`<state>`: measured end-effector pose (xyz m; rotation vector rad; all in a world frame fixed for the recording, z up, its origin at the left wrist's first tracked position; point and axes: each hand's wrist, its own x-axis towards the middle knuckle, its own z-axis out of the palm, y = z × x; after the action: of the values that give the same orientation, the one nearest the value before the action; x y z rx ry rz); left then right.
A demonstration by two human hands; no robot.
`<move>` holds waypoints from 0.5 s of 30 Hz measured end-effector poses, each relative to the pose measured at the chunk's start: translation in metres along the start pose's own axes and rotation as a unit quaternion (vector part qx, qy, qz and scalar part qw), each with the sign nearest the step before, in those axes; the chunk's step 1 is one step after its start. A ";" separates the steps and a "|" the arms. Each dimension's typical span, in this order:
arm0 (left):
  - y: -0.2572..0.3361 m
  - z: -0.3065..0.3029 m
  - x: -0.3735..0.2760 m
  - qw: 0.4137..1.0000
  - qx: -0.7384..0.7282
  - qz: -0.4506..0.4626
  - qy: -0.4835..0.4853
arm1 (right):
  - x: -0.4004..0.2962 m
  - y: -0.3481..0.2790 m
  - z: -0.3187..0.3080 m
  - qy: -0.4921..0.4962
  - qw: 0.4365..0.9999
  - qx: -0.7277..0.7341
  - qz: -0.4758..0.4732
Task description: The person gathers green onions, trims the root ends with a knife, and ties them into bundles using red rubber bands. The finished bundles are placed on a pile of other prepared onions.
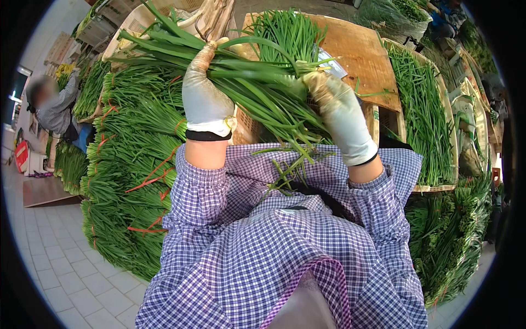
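My left hand (207,88), in a soiled white glove, is closed around a loose bunch of long green leaves, probably garlic chives (254,74), with its thumb up. The leaf tips fan out to the upper left. At the bunch's right end, my right hand (339,111), gloved too, is closed on stalks near their pale cut ends; part of it is blurred. More leaves hang from the bunch between both hands. Loose leaf scraps (294,168) lie on the checked apron over my lap. Beyond the hands, a pile of chives (287,37) rests on a wooden board (353,49).
Stacked bundles with red ties (131,164) stand at the left. At the right are a crate of chives (421,119) and more bundles (452,234) below it. A person (57,103) sits at the far left; another person (448,18) is at the upper right.
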<state>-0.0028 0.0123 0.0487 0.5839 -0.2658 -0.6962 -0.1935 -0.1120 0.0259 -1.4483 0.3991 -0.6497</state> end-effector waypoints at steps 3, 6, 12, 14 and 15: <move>0.004 0.000 0.001 0.997 0.023 0.037 0.064 | -0.003 -0.018 -0.009 -0.043 0.984 -0.121 -0.127; 0.008 -0.011 0.006 0.993 0.033 0.068 0.095 | -0.010 -0.009 -0.014 0.072 0.973 -0.138 -0.170; 0.008 -0.015 0.004 0.995 0.015 0.074 0.061 | -0.026 0.006 -0.047 -0.094 0.993 -0.063 0.019; 0.003 -0.005 0.002 0.995 0.020 0.056 0.077 | -0.023 0.005 -0.040 -0.150 0.988 -0.021 0.015; 0.001 0.000 0.000 0.995 0.040 0.056 0.071 | -0.018 0.008 -0.040 -0.171 0.985 0.018 0.025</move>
<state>-0.0026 0.0130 0.0489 0.6861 -0.1920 -0.5351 -0.2311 -0.1321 0.0111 -1.4775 0.1531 -0.3557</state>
